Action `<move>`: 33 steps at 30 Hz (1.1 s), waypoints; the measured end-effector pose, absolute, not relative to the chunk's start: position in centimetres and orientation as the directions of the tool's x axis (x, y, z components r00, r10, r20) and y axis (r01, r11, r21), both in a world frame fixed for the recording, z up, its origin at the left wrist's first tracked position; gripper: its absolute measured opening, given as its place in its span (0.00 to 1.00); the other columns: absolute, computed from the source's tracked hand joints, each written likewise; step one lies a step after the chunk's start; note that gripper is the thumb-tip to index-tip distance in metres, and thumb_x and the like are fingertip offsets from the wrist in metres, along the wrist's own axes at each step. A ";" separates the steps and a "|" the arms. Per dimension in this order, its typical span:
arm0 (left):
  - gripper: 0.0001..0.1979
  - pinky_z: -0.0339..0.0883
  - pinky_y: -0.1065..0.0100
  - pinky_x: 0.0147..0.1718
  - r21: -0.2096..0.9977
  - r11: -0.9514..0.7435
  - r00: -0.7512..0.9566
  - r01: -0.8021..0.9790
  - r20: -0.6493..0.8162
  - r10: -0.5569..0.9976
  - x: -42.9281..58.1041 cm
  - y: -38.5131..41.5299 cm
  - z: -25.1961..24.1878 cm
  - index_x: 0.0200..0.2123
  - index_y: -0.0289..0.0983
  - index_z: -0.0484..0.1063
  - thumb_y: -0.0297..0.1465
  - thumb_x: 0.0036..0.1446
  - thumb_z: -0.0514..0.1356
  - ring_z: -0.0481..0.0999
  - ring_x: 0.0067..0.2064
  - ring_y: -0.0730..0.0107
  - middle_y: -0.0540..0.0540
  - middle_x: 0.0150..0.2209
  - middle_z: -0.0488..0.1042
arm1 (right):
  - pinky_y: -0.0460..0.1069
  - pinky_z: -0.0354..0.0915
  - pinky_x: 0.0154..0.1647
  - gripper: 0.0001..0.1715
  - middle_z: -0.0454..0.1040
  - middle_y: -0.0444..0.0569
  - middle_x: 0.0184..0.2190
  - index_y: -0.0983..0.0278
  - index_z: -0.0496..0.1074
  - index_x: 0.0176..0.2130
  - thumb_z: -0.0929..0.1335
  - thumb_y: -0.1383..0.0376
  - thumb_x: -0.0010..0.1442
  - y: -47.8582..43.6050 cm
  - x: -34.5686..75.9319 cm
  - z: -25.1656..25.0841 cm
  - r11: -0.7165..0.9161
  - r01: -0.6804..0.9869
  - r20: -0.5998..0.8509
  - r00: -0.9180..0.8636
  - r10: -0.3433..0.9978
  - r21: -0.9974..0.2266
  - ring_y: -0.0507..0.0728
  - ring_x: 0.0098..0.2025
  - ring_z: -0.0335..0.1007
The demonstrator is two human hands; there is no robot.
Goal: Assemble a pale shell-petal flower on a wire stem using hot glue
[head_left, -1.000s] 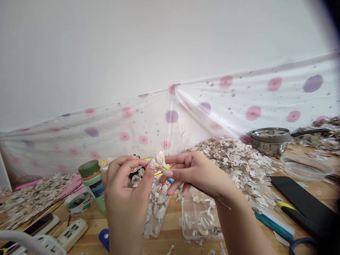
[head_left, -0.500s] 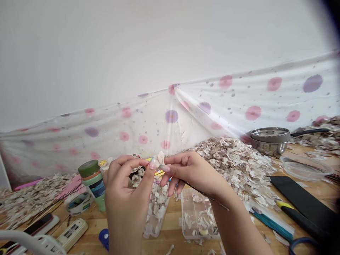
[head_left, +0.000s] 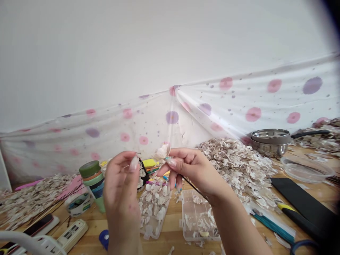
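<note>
My right hand (head_left: pixel 183 168) pinches a pale petal flower (head_left: pixel 162 152) just under its petals, between thumb and forefinger. Its thin dark stem (head_left: pixel 195 187) slants down past my right wrist. To the left and apart from the flower, my left hand (head_left: pixel 123 180) has thumb and forefinger brought together; a fine dark tip pokes out at the fingertips, too small to name. Below the hands lie a clear compartment tray (head_left: pixel 153 212) covered with loose petals and a divided plastic box (head_left: pixel 187 219) with petal scraps inside.
A large petal heap (head_left: pixel 233 166) lies at right, with steel bowls (head_left: pixel 270 143) behind it and a black slab (head_left: pixel 300 198) in front. At left stand a green-lidded cup (head_left: pixel 91 177), a tape roll (head_left: pixel 78 204) and a power strip (head_left: pixel 71 235). Pliers-like yellow-black handles (head_left: pixel 294 214) lie right.
My left hand has drawn away left from the flower, which stays in my right hand. The flower now tilts to the left, and more of the petal tray shows.
</note>
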State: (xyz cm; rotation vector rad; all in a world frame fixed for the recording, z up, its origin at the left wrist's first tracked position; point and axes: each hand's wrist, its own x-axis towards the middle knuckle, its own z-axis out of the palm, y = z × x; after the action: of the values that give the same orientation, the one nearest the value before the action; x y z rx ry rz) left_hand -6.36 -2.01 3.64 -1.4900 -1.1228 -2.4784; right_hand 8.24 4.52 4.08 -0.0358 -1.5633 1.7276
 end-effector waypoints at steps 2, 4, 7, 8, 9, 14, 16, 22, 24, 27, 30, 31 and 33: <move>0.11 0.66 0.71 0.39 0.598 -0.745 -0.428 0.295 0.780 0.456 -6.7 -1.9 3.4 0.41 0.39 0.76 0.38 0.57 0.63 0.74 0.42 0.67 0.46 0.39 0.75 | 0.40 0.67 0.23 0.13 0.82 0.50 0.34 0.65 0.76 0.43 0.71 0.59 0.60 4.4 8.2 4.1 0.114 -0.550 0.519 -0.669 0.532 -0.827 0.47 0.24 0.75; 0.12 0.68 0.69 0.40 0.615 -0.743 -0.340 0.264 0.780 0.525 -6.7 -1.9 3.2 0.44 0.40 0.76 0.38 0.59 0.62 0.75 0.44 0.65 0.44 0.42 0.76 | 0.40 0.67 0.24 0.11 0.82 0.49 0.33 0.64 0.75 0.42 0.71 0.60 0.61 4.3 8.0 4.1 0.165 -0.581 0.572 -0.636 0.519 -0.797 0.47 0.25 0.75; 0.14 0.69 0.65 0.45 0.594 -0.739 -0.269 0.317 0.804 0.531 -6.5 -2.2 2.9 0.47 0.39 0.75 0.37 0.60 0.61 0.73 0.49 0.59 0.41 0.47 0.75 | 0.42 0.69 0.24 0.08 0.80 0.45 0.29 0.63 0.73 0.38 0.71 0.60 0.61 4.2 7.5 3.9 0.294 -0.645 0.680 -0.496 0.540 -0.705 0.48 0.25 0.75; 0.14 0.68 0.62 0.47 0.577 -0.743 -0.248 0.339 0.817 0.521 -6.4 -2.4 2.8 0.49 0.39 0.75 0.36 0.61 0.61 0.72 0.51 0.58 0.40 0.49 0.74 | 0.42 0.69 0.24 0.07 0.79 0.44 0.26 0.63 0.72 0.37 0.70 0.61 0.61 4.2 7.4 3.8 0.368 -0.663 0.732 -0.424 0.533 -0.652 0.49 0.24 0.74; 0.15 0.68 0.60 0.50 0.554 -0.749 -0.222 0.364 0.832 0.508 -6.2 -2.5 2.8 0.50 0.39 0.74 0.34 0.61 0.60 0.72 0.52 0.57 0.40 0.50 0.73 | 0.43 0.70 0.25 0.06 0.78 0.43 0.25 0.62 0.72 0.37 0.70 0.62 0.62 4.3 7.2 3.6 0.458 -0.669 0.790 -0.344 0.507 -0.585 0.49 0.25 0.75; 0.20 0.67 0.61 0.50 0.217 -0.791 -0.064 0.572 0.973 0.220 -5.2 -3.1 3.0 0.51 0.42 0.75 0.20 0.57 0.61 0.72 0.51 0.61 0.45 0.49 0.74 | 0.43 0.71 0.31 0.10 0.80 0.43 0.30 0.58 0.74 0.40 0.70 0.73 0.61 4.7 7.0 2.6 0.866 -0.452 0.970 0.012 0.244 -0.212 0.50 0.30 0.77; 0.23 0.68 0.59 0.49 0.091 -0.779 -0.007 0.620 0.994 0.111 -4.7 -3.2 3.1 0.49 0.43 0.77 0.15 0.54 0.60 0.73 0.49 0.62 0.47 0.48 0.75 | 0.44 0.72 0.33 0.13 0.81 0.44 0.32 0.57 0.74 0.41 0.71 0.74 0.59 4.9 7.1 2.5 0.913 -0.386 0.981 0.081 0.176 -0.132 0.51 0.33 0.78; 0.28 0.68 0.57 0.50 -0.033 -0.736 0.086 0.677 0.996 0.034 -3.5 -3.6 3.1 0.53 0.42 0.74 0.13 0.52 0.61 0.73 0.50 0.61 0.49 0.51 0.75 | 0.48 0.75 0.40 0.16 0.82 0.47 0.36 0.56 0.72 0.46 0.69 0.74 0.60 4.6 7.7 2.7 0.946 -0.325 0.988 0.146 0.046 0.004 0.55 0.40 0.80; 0.27 0.68 0.58 0.51 -0.079 -0.704 0.115 0.706 0.993 0.005 -3.4 -3.7 3.2 0.53 0.40 0.74 0.14 0.52 0.60 0.73 0.51 0.62 0.49 0.51 0.75 | 0.48 0.75 0.41 0.21 0.82 0.47 0.38 0.55 0.71 0.48 0.67 0.77 0.59 4.4 7.9 2.9 0.955 -0.294 0.991 0.131 0.015 0.024 0.56 0.42 0.80; 0.23 0.67 0.60 0.53 -0.181 -0.609 0.213 0.772 0.977 -0.019 -3.3 -3.9 3.5 0.50 0.34 0.74 0.14 0.51 0.59 0.72 0.53 0.60 0.45 0.51 0.75 | 0.48 0.75 0.42 0.26 0.81 0.48 0.40 0.55 0.69 0.49 0.65 0.80 0.57 4.0 8.2 3.1 0.954 -0.298 0.996 0.085 -0.002 0.027 0.56 0.43 0.79; 0.19 0.64 0.62 0.56 -0.293 -0.473 0.316 0.831 0.948 -0.032 -3.3 -4.1 3.6 0.46 0.29 0.74 0.14 0.50 0.58 0.70 0.56 0.61 0.40 0.50 0.74 | 0.49 0.75 0.42 0.25 0.81 0.48 0.40 0.55 0.69 0.47 0.63 0.80 0.57 3.9 8.2 3.2 0.951 -0.309 0.999 0.050 0.010 0.006 0.56 0.42 0.79; 0.17 0.63 0.63 0.57 -0.327 -0.432 0.342 0.841 0.939 -0.044 -3.3 -4.1 3.7 0.45 0.28 0.74 0.14 0.50 0.58 0.70 0.57 0.61 0.39 0.49 0.74 | 0.49 0.75 0.42 0.24 0.80 0.48 0.40 0.55 0.69 0.46 0.63 0.80 0.57 3.9 8.2 3.2 0.953 -0.302 0.999 0.045 0.014 0.001 0.56 0.41 0.79; 0.16 0.62 0.64 0.57 -0.371 -0.373 0.374 0.851 0.925 -0.066 -3.3 -4.1 3.6 0.44 0.27 0.73 0.15 0.51 0.58 0.69 0.58 0.62 0.38 0.48 0.74 | 0.49 0.75 0.42 0.22 0.80 0.49 0.39 0.57 0.69 0.45 0.63 0.80 0.57 4.0 8.1 3.3 0.958 -0.285 0.999 0.053 -0.001 0.016 0.56 0.41 0.79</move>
State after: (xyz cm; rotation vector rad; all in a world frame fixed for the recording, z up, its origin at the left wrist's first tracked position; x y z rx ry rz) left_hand -3.31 -4.07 3.62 -1.6510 -0.7081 -1.1673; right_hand 8.10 3.96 3.25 0.2323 -1.5063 0.2190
